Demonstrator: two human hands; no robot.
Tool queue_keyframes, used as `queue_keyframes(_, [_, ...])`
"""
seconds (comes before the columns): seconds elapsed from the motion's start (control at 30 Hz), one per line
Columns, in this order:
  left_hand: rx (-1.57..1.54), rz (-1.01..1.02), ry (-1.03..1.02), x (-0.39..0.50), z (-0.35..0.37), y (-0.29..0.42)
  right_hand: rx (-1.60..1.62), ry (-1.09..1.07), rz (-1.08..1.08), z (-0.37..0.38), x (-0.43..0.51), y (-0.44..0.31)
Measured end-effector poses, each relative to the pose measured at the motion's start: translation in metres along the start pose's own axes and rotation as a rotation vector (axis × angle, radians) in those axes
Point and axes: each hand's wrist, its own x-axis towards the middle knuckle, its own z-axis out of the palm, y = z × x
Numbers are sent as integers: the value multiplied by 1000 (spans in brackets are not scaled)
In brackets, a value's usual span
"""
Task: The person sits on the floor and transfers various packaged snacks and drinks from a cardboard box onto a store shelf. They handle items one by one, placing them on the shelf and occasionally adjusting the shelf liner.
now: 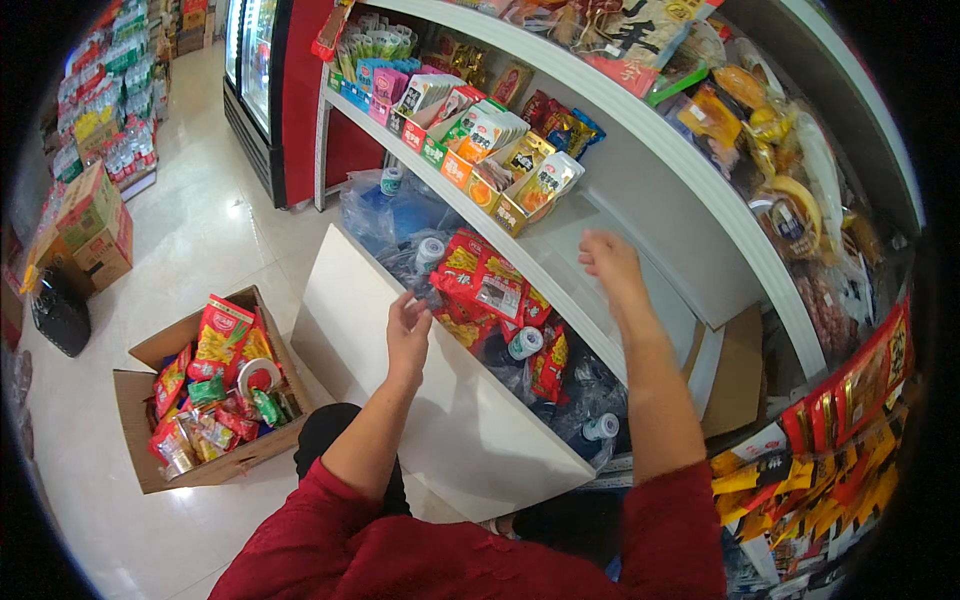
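My left hand holds nothing; its fingers are loosely curled and apart. It is over the upper edge of a white panel that leans in front of the lower shelf space. Just beyond it lie red snack bags on plastic-wrapped bottles with white caps. My right hand, slightly blurred, also appears to hold nothing, fingers bent and a little apart. It hovers above a bare stretch of the white shelf, to the right of a row of display boxes with snack pouches.
An open cardboard box of mixed snack packets stands on the floor at left. Upper shelf edge arches over the right arm, bearing packaged food. Hanging packets crowd the right. Beyond are a drinks fridge and stacked cartons.
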Motion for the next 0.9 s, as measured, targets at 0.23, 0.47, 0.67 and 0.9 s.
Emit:
queue_keyframes(0.23, [-191, 172, -182, 30, 35, -3, -49, 39, 442, 60, 167, 38])
queue_keyframes(0.47, [-101, 109, -188, 43, 39, -5, -2, 69, 529, 109, 209, 68])
queue_keyframes(0.67, [-130, 73, -213, 51, 44, -10, 209, 194, 539, 93, 189, 55])
queue_keyframes(0.9, [-119, 132, -205, 44, 42, -13, 329, 264, 415, 40, 186, 67])
